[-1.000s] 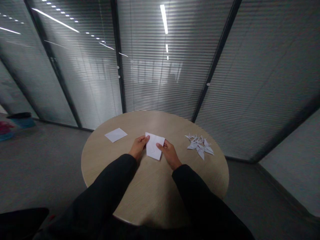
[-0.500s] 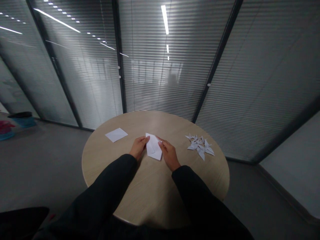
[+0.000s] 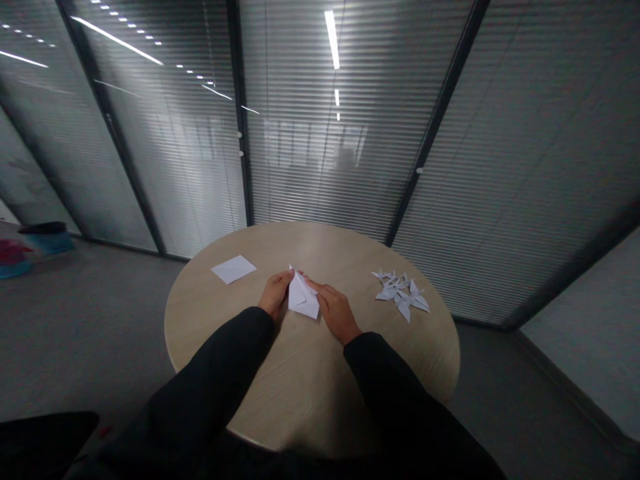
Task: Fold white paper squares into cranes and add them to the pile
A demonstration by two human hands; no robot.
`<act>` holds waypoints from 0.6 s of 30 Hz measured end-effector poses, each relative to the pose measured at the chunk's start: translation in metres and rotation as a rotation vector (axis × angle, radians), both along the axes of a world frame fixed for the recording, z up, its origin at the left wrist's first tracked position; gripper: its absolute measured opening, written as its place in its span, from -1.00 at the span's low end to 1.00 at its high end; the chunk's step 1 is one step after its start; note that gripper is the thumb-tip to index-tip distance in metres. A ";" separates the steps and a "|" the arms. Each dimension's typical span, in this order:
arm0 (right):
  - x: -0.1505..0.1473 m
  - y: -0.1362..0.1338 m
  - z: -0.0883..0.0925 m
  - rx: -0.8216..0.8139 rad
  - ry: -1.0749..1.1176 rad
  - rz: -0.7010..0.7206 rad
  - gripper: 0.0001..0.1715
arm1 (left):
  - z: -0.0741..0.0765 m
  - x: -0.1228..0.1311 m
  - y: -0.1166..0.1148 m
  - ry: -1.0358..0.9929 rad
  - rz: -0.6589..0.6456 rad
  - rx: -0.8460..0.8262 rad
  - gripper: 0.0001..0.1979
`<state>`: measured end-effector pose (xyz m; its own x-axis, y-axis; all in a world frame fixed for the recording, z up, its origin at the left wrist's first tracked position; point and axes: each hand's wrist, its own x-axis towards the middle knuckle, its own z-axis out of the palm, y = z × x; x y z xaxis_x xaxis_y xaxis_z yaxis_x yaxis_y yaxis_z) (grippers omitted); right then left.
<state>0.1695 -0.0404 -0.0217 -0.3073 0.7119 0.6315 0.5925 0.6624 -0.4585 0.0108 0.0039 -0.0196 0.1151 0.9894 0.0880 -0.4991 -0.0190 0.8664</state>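
Note:
A partly folded sheet of white paper (image 3: 304, 303) is held just above the round table, its top narrowing to a point. My left hand (image 3: 276, 294) pinches it at the upper left edge, thumb on top. On the other side my right hand (image 3: 336, 308) grips the right edge, with its fingers reaching toward the upper part of a folded flap. Some fingertips are hidden behind the paper. To the left lies a flat white sheet of paper (image 3: 234, 269). Several folded white paper figures (image 3: 403, 293), pointed like origami cranes, are piled on the right.
The round wooden table (image 3: 210, 333) stands before a glass partition with blinds (image 3: 320, 193). On the floor at far left are a blue bin with a dark rim (image 3: 47, 241) and a blue and red item (image 3: 13, 260). A dark object (image 3: 45, 440) shows at the lower left.
The right side of the paper has been folded inward, so the top is now narrower and pointed. My right fingers have shifted left and up along that fold.

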 end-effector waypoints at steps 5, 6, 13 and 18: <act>-0.001 0.000 -0.002 0.015 -0.149 -0.045 -0.40 | 0.003 0.000 -0.001 -0.017 -0.010 0.014 -0.59; -0.001 0.000 -0.002 0.010 -0.165 -0.048 -0.39 | 0.003 0.000 0.000 0.003 -0.004 0.019 -0.59; -0.004 0.001 -0.002 -0.133 0.139 0.034 -0.40 | 0.004 -0.003 -0.002 0.100 0.060 0.061 -0.64; -0.004 0.011 -0.006 -0.459 0.547 0.001 -0.63 | 0.008 0.001 -0.008 0.167 0.038 0.057 -0.61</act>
<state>0.1656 -0.0297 -0.0277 -0.0328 0.9426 0.3323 0.1980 0.3320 -0.9223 0.0118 -0.0042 -0.0119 0.0958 0.9873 0.1267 -0.3461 -0.0863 0.9342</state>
